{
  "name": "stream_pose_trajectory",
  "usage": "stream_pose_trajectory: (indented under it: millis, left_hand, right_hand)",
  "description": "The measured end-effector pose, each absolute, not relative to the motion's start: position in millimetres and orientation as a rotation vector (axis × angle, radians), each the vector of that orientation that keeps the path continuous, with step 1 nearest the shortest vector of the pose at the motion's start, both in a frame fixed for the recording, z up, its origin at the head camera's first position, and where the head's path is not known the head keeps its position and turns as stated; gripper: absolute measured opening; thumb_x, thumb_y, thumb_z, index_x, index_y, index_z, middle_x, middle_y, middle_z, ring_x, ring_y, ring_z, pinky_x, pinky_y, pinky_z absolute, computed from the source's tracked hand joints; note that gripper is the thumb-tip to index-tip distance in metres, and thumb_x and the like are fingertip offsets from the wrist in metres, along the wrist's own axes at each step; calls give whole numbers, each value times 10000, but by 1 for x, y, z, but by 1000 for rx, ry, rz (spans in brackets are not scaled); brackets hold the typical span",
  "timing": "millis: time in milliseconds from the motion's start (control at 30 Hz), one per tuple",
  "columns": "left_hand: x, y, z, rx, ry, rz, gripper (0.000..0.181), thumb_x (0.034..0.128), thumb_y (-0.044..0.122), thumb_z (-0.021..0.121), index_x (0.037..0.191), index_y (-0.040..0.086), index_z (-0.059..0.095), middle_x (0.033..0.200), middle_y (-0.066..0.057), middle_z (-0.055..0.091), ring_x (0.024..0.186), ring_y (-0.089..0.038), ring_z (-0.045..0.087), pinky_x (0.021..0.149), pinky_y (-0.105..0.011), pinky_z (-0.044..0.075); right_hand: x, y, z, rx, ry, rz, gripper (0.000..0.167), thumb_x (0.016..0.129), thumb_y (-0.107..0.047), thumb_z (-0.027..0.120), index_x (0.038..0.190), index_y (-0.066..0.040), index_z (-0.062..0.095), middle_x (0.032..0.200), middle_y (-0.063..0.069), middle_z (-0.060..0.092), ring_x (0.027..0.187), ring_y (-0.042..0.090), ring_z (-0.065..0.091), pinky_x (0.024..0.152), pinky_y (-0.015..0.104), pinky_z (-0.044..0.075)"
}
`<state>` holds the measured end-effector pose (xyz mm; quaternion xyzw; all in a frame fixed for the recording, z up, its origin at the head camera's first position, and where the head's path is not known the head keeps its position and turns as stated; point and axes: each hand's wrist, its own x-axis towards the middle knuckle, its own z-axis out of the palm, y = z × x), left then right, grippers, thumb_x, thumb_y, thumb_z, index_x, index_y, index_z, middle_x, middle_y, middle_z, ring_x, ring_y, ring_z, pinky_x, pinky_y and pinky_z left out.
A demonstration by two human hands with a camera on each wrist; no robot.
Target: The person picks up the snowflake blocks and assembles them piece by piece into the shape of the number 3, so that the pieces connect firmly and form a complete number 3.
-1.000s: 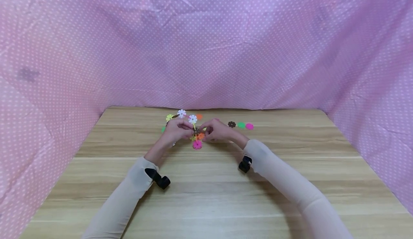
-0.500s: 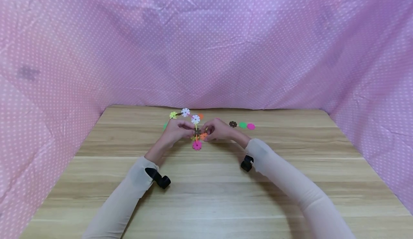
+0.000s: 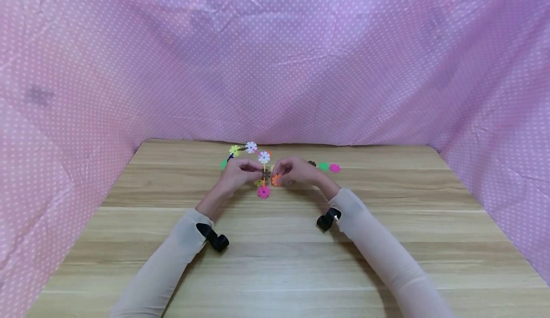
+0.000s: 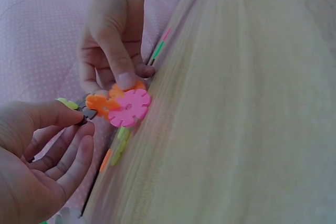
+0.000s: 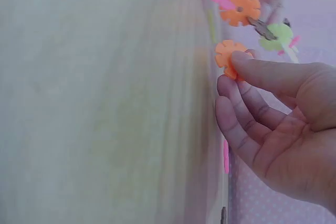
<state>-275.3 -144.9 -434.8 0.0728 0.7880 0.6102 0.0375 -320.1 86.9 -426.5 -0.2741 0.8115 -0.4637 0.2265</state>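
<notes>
A pink dotted curtain (image 3: 275,69) is hung beyond a wooden table (image 3: 275,260), over whose far part a chain of flower discs (image 3: 264,157) is pinched at its brown disc (image 4: 90,113) by the left hand (image 3: 235,175), while a loose orange disc (image 5: 224,54) just to the right is gripped between thumb and fingers of the right hand (image 3: 296,171). Since the earlier frames, the orange disc has been drawn rightward, leaving it unjoined and apart from the chain.

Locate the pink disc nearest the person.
In the head view, the pink disc is between the left hand and right hand, slightly nearer the person; the left wrist view shows it joined to an orange disc.
</notes>
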Motion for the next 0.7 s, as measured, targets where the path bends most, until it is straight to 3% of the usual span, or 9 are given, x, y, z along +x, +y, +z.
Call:
stream_pose_trajectory:
  millis: [133,367,700]
  left_hand:
    - [-275,-145,-436,246,2420,1890,234,835,-58,768,1068,-48,745,968,-120,771,785,-77,671,688,-201,582]
    - [-275,-143,-440,266,2392,1904,240,829,-74,764,1068,-65,738,975,-138,766,782,-79,669,696,-200,587]
    - [-277,-141,-441,268,2362,1891,227,852,-72,743,1078,-72,720,983,-141,750,809,-92,672,714,-192,586]
  right_hand:
    - [-322,93,-427,-701,2263,-1363,202,911,5,715,1111,15,690,925,89,702,786,159,635,687,283,570]
    - [-321,97,-427,-609,2223,-1554,257,888,-8,747,1139,20,699,958,104,725,818,330,693,712,397,628]
    - [-320,97,-427,-606,2286,-1630,183,883,-29,766,1056,9,720,920,48,723,825,240,660,735,348,599]
